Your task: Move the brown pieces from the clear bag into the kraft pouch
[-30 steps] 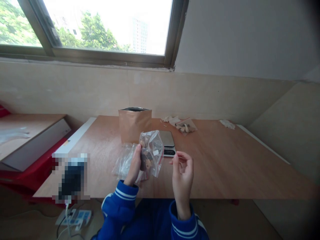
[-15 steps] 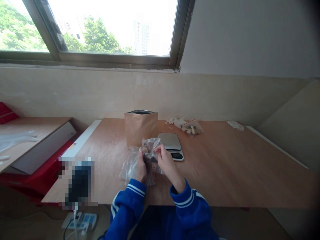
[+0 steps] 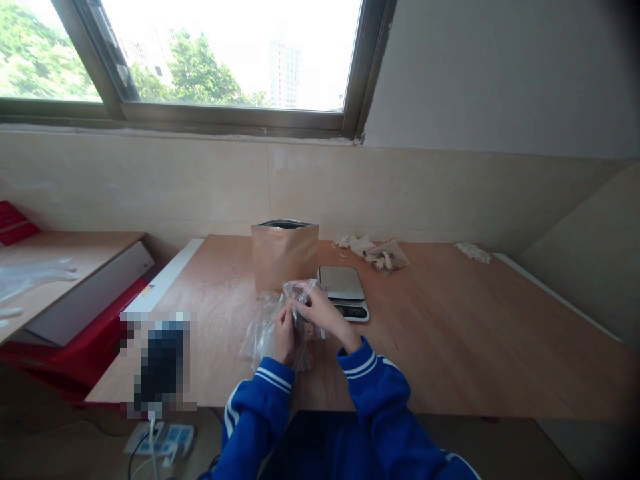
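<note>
Small clear plastic zip bag with dark pieces inside (image 3: 303, 313), held up just above the near edge of the pale wooden worktop (image 3: 450, 333). Left hand (image 3: 284, 333) grips its left side, right hand (image 3: 317, 310) pinches the top edge; both hands are close together on it. More clear empty bags (image 3: 260, 327) lie just left. Behind stands a brown kraft paper pouch (image 3: 285, 255), open-topped, with a silver kitchen scale (image 3: 343, 288) to its right.
</note>
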Available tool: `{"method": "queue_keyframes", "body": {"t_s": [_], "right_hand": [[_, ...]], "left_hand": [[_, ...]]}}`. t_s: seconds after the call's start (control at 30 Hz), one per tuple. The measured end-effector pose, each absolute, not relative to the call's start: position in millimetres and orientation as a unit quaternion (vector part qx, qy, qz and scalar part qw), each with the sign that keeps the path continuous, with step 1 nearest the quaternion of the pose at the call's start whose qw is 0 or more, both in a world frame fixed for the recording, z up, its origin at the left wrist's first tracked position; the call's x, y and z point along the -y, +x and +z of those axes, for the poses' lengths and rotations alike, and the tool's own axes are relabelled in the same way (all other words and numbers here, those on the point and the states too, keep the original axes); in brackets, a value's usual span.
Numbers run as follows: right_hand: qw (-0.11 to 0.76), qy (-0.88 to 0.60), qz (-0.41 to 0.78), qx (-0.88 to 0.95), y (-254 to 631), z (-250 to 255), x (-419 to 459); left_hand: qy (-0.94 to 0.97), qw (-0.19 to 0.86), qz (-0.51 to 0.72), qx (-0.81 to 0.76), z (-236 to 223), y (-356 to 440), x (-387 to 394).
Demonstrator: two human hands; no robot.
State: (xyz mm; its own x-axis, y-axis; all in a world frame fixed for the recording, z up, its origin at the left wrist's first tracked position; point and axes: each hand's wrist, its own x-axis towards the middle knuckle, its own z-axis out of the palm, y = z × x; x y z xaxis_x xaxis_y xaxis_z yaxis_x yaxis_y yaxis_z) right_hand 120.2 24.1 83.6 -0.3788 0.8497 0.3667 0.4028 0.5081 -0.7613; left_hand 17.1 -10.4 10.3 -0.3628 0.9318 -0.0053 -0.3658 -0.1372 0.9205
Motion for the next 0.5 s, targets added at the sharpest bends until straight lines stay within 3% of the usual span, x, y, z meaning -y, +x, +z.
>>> {"method": "queue_keyframes", "body": {"t_s": [0.3, 0.5], "right_hand": [[0.415, -0.429, 0.384, 0.705, 117, 85, -15], [0.48, -0.451, 0.358, 0.662, 118, 92, -6]], "left_hand": [[0.218, 0.508, 0.717, -0.423, 4, 15, 4], [0.174, 0.502, 0.744, -0.405, -2, 13, 0]]}}
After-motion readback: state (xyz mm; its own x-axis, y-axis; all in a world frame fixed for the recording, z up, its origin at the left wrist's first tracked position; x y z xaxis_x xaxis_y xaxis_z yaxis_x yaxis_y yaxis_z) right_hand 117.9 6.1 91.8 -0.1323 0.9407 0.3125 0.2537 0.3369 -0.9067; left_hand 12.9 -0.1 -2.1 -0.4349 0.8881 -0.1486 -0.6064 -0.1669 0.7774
